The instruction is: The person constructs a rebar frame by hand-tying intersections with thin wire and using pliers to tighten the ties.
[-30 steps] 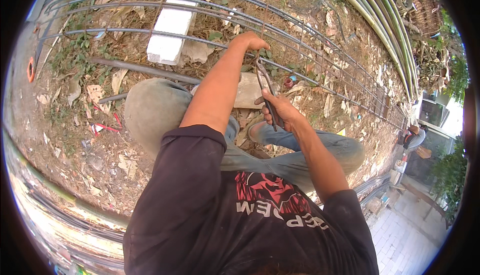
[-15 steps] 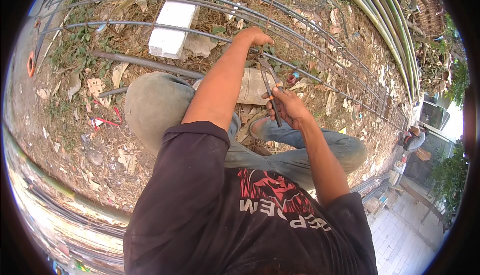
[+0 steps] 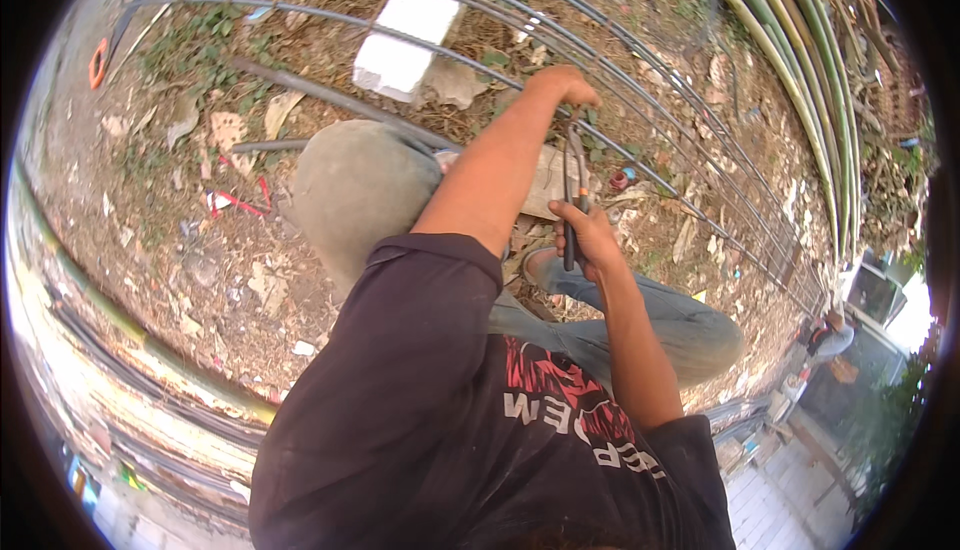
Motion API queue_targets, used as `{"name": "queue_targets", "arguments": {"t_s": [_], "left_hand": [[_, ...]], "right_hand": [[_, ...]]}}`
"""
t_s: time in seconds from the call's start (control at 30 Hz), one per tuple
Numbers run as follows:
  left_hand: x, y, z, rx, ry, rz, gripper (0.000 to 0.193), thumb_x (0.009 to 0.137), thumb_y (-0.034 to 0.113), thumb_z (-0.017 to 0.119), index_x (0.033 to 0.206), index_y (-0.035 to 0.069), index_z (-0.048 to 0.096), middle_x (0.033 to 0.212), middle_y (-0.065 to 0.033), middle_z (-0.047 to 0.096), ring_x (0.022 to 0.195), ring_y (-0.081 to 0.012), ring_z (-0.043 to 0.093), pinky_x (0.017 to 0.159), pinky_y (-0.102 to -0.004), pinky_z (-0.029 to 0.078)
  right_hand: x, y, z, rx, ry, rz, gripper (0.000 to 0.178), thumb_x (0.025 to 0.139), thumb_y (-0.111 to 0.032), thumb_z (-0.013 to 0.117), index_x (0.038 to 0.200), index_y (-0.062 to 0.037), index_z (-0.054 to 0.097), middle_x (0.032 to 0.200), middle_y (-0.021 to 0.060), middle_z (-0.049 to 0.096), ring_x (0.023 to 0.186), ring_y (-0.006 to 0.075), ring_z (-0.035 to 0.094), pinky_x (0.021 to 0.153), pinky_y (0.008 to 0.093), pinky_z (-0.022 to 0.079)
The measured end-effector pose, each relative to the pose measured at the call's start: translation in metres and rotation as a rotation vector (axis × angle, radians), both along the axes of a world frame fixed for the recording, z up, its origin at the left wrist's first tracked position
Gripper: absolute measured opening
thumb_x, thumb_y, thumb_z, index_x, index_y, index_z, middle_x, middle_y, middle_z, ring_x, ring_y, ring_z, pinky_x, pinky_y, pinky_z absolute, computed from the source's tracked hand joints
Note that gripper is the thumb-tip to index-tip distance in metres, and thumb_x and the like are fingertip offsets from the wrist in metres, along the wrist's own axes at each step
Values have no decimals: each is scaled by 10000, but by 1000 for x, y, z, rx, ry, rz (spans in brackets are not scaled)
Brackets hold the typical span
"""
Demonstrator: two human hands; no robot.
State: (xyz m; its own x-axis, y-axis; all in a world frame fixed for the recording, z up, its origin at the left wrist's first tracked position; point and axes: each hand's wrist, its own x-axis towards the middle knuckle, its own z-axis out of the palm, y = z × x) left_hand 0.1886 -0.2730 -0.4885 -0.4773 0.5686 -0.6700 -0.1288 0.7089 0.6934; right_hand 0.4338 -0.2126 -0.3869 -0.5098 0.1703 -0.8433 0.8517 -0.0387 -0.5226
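Observation:
My right hand (image 3: 592, 238) grips a pair of pliers (image 3: 571, 190) with dark handles and orange bands. Their jaws point away from me, up to the nearest steel bar (image 3: 645, 176) of a long rebar cage. My left hand (image 3: 562, 88) is closed at that bar, just beyond the jaws. Its fingers curl downward, and what they pinch is hidden. A flat board (image 3: 545, 188) lies on the ground below the pliers, partly behind my left forearm.
A white block (image 3: 408, 35) lies under the bars to the left. A metal pipe (image 3: 330, 100) rests near my knee. Bamboo poles (image 3: 790, 60) run along the far right. An orange-handled tool (image 3: 97, 63) is at far left. Another person (image 3: 830, 338) is at the far right.
The pliers' handles have come closer together and the tool now stands more upright. My view has shifted, so the scene sits farther right and lower-left ground shows more. My left hand stays at the bar.

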Motion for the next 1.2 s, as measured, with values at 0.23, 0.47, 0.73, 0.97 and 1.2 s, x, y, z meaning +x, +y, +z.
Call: {"name": "queue_targets", "arguments": {"t_s": [0.23, 0.47, 0.73, 0.97, 1.2], "left_hand": [[3, -6, 7, -48, 79, -8, 699, 751, 546, 729, 1296, 113, 667, 1414, -131, 580, 1259, -331, 584, 1025, -471, 473], [2, -3, 3, -38, 114, -22, 649, 763, 534, 729, 1255, 113, 694, 1376, -112, 615, 1222, -319, 614, 980, -469, 499], [8, -9, 15, -58, 77, 45, 685, 757, 550, 741, 1285, 119, 678, 1405, -102, 594, 1248, -318, 595, 986, -485, 491], [4, -8, 14, -51, 70, 8, 673, 729, 552, 765, 1250, 131, 701, 1367, -100, 623, 1213, -316, 621, 955, -467, 522], [4, -7, 12, -61, 78, 41, 681, 722, 554, 768, 1220, 93, 713, 1356, -123, 628, 1200, -324, 628, 970, -464, 519]], "right_hand": [[14, 3, 6, 1339, 539, 712, 508, 896, -236, 657, 1300, 37, 517, 1130, 219, 584, 981, 395, 596, 806, 491, 505], [8, 7, 9, 1049, 392, 817, 408, 989, -267, 566, 1241, 54, 568, 1046, 270, 663, 828, 425, 686, 679, 511, 525], [5, -3, -12, 1242, 574, 667, 395, 1025, -305, 510, 1199, 42, 584, 911, 272, 673, 844, 491, 644, 744, 537, 497], [-7, -11, 5, -279, 34, -294, 662, 1045, -571, 363, 1067, 35, 629, 615, 5, 484, 548, 116, 518, 510, 297, 459], [-13, -16, 19, 230, 14, 62, 375, 823, -193, 780, 1061, 18, 582, 730, 92, 654, 653, 183, 671, 578, 355, 528]]}}
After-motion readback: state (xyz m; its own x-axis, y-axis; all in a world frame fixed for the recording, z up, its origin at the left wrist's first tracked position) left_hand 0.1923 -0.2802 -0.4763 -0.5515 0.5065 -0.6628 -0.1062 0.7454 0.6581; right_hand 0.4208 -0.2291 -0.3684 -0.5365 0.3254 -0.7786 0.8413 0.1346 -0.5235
